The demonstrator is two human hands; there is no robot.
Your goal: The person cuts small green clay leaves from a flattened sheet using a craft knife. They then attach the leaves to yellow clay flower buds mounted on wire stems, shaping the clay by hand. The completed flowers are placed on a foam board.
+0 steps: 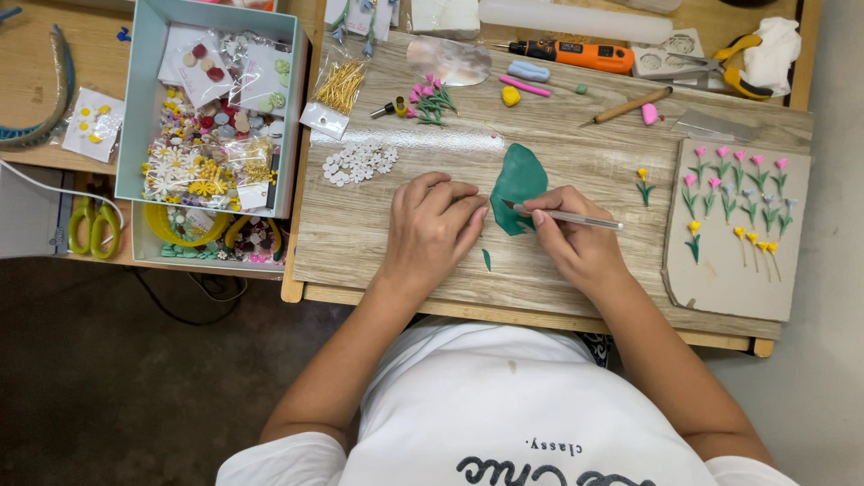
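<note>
Bare wood found along near edge of board (360, 247), left of left hand (432, 229); open passage there. Strip between right hand (576, 238) and card of small flowers (733, 229) mostly free, broken only by single yellow flower (643, 184). Centre taken up by green clay sheet (517, 184) and knife (567, 216). Far edge crowded: white petals (360, 162), pink flower bunch (430, 99), orange tool (576, 56), wooden stick (633, 105). Left side blocked by box of trinkets (211, 108).
</note>
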